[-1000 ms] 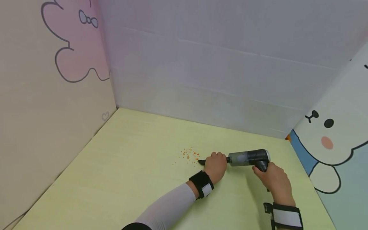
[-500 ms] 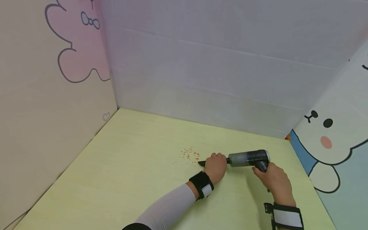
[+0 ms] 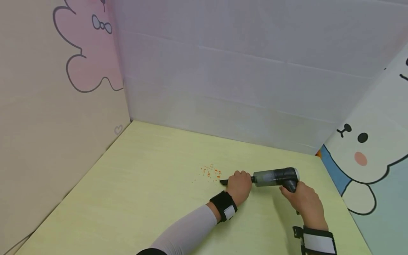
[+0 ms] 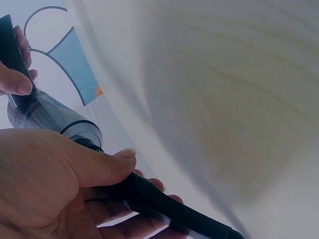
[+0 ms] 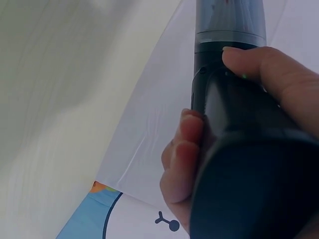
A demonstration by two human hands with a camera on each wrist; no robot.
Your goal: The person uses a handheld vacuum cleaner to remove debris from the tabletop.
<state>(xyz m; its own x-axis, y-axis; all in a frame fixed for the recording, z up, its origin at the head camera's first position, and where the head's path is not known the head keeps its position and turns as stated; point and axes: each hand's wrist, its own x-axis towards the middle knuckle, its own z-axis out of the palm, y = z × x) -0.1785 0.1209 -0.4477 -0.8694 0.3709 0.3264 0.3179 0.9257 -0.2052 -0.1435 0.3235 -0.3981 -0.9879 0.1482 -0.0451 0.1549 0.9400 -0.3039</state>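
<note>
A handheld vacuum cleaner (image 3: 269, 177) with a clear grey dust cup and black body lies across the right half of the head view. My right hand (image 3: 306, 202) grips its handle, thumb up along the body near a small green light in the right wrist view. Around the narrow black nozzle (image 4: 164, 206) at the front, my left hand (image 3: 239, 186) curls its fingers and thumb. The nozzle's slanted tip (image 3: 224, 182) points left, close over the table, just beside a scatter of orange crumbs (image 3: 210, 172).
The pale yellow table (image 3: 127, 198) meets a grey back wall panel (image 3: 223, 88). A beige panel (image 3: 63, 141) with a pink cartoon stands on the left, and a panel with a white cartoon animal (image 3: 379, 148) on the right.
The head view has shifted slightly. Both hands and the vacuum cleaner hold nearly the same place, and the orange crumbs look unchanged.
</note>
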